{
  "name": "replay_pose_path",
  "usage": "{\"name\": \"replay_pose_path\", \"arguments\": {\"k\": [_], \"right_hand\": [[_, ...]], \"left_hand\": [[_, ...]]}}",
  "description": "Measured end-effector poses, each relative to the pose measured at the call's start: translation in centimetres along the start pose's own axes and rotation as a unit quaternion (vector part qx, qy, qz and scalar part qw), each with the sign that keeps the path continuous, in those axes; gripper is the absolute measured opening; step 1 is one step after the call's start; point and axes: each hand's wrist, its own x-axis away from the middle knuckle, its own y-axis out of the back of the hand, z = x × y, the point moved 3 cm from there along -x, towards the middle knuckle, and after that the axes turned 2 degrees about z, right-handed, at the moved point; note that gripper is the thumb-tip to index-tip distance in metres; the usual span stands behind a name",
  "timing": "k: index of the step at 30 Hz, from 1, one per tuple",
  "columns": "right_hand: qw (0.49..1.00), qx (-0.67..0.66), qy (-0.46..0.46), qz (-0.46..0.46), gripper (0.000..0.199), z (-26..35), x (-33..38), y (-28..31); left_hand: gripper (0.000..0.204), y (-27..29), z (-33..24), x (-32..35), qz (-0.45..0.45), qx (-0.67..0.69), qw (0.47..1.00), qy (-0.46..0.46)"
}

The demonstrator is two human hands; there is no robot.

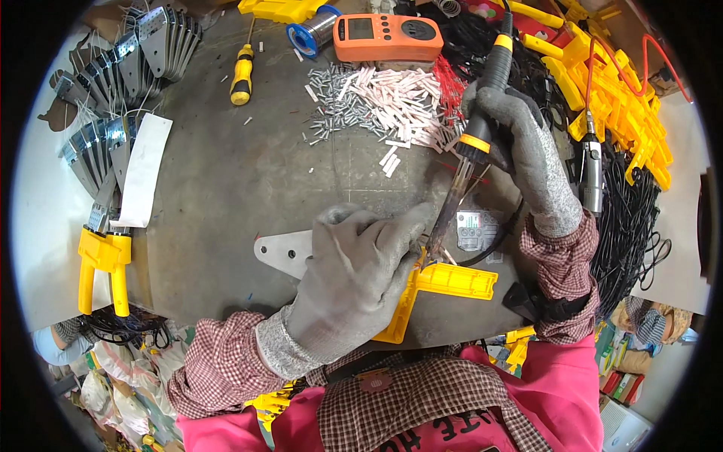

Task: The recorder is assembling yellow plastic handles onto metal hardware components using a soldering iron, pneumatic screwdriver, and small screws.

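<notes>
My right hand (523, 135), in a grey glove, is closed round the black and yellow handle of a soldering iron (473, 143). The iron slants down to the left, its tip at the joint of a yellow plastic handle piece (456, 280). Pressed down beside that tip, my left hand (350, 264), also gloved, is closed over a tool with two yellow handle arms and a flat metal plate (285, 253). The plate's rounded end with holes sticks out left of my fingers. My left fingertips meet close to the tip, and what lies between them is partly hidden.
White-sleeved pieces (395, 98) and metal pins (331, 94) lie heaped beyond my hands. Behind them stand an orange meter (388, 38) and a solder spool (312, 32). A screwdriver (242, 75), yellow handles (610, 105), black cables (621, 218) and a yellow-handled tool (105, 260) surround the work.
</notes>
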Motion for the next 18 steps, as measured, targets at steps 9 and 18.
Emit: {"name": "replay_pose_path", "arguments": {"k": [9,18], "right_hand": [[0.957,0.071,0.195,-0.202,0.024,6.9,2.2,9.1],[0.679,0.598,0.410,-0.119,0.051,0.5,-11.0,4.7]], "left_hand": [[0.038,10.1,0.9,1.3,-0.088,-0.351,0.932,-0.016],[0.040,-4.8,-5.1,-10.1,0.458,-0.225,0.851,-0.125]]}}
